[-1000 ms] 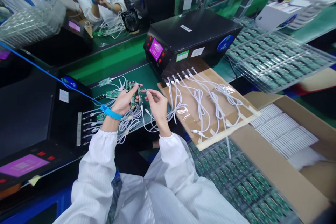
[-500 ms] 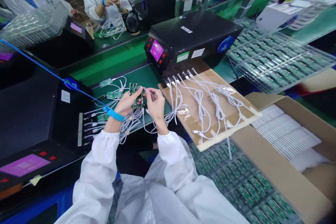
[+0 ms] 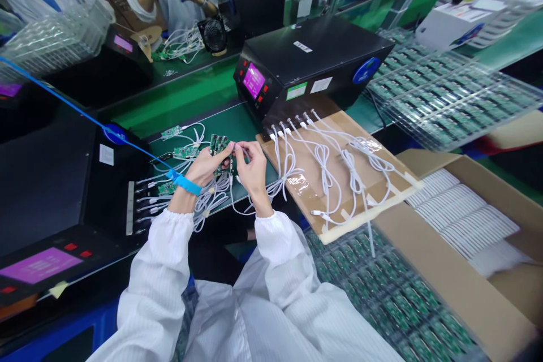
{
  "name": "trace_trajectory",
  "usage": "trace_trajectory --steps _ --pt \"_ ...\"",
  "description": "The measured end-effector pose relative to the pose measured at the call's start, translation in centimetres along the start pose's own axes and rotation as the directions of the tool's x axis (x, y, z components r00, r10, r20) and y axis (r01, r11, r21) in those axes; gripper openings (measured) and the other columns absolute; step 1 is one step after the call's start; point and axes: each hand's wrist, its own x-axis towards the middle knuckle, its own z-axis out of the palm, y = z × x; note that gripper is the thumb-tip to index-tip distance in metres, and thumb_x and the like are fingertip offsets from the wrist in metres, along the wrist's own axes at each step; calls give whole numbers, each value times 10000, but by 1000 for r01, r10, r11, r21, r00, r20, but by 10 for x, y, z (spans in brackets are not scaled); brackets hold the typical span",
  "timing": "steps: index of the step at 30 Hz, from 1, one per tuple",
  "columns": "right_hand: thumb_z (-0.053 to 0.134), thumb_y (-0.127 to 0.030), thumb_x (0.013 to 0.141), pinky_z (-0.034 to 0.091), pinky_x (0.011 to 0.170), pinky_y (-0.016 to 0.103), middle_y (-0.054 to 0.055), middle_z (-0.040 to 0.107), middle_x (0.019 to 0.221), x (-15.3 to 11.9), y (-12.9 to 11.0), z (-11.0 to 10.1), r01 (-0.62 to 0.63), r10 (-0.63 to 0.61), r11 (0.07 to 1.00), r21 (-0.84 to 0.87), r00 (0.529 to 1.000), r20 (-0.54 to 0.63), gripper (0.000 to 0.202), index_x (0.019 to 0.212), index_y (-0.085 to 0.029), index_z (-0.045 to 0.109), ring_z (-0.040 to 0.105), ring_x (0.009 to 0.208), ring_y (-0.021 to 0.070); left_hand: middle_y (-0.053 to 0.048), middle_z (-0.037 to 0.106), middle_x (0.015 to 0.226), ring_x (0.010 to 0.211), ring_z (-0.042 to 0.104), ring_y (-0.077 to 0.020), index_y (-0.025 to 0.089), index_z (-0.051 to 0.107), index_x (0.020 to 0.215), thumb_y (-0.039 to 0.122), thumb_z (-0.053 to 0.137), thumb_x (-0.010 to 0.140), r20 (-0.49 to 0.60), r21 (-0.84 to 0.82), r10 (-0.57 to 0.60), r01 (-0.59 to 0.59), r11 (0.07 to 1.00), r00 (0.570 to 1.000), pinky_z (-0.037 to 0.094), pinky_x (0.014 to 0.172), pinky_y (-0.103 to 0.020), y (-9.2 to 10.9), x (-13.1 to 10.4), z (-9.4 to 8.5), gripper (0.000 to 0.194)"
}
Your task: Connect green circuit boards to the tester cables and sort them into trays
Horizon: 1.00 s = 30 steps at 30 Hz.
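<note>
Head view. Green bench (image 3: 244, 119), workshop beyond, co-worker (image 3: 169, 5) opposite. Two black boxes (image 3: 314, 45) flank the hands; three loose circuit boards (image 3: 185, 152) lie left, cables (image 3: 212, 203) nearby. Left hand (image 3: 202, 171) clamps a bunch of boards (image 3: 218, 143) over the bench; right hand (image 3: 253, 169) at its edge, cannot tell whether fingertips pinch anything. One second ago, right hand stood apart from it.

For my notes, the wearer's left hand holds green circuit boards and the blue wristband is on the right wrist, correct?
Not quite: the head view shows the blue wristband on the left wrist; the left hand does hold green circuit boards.
</note>
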Motion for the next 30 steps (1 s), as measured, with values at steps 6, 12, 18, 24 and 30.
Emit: trace_trajectory --steps 6,12,18,24,30 --pt "550 -398 1003 547 915 302 63 660 1002 5 -1 -5 -59 65 995 -83 995 75 264 991 -194 717 660 923 173 12 530 587 509 484 -92 161 610 718 435 900 723 -72 25 -24 26 999 997 373 451 -208 0 3 3 399" --pt "402 -173 1022 486 1045 378 114 680 1221 -20 -33 -53 49 21 896 -442 988 153 361 1249 -182 682 641 1155 233 -110 722 804 540 509 -95 133 680 832 391 822 833 -54 -14 -85 84 996 995 375 462 -216 6 10 1 295" --pt "431 31 841 522 693 307 79 648 1295 -70 -39 -92 161 358 547 -821 842 404 563 1301 -225 633 695 822 191 -89 701 703 495 454 -86 125 700 737 363 879 765 -95 97 -124 133 986 988 354 464 -228 3 20 -3 299" --pt "462 -24 926 471 569 283 112 575 1342 -81 -22 -87 287 390 376 -881 814 431 459 1311 -229 604 661 669 142 -73 688 647 458 447 -88 148 668 684 231 877 744 -107 98 -126 136 986 986 341 447 -218 -7 31 -7 233" --pt "504 -250 1051 484 603 278 95 633 1208 -78 -17 -88 247 331 471 -847 840 429 206 1143 -213 684 695 746 169 -124 726 765 475 466 -84 128 669 690 188 836 780 -76 74 -115 121 990 990 353 447 -220 -1 27 -9 199"
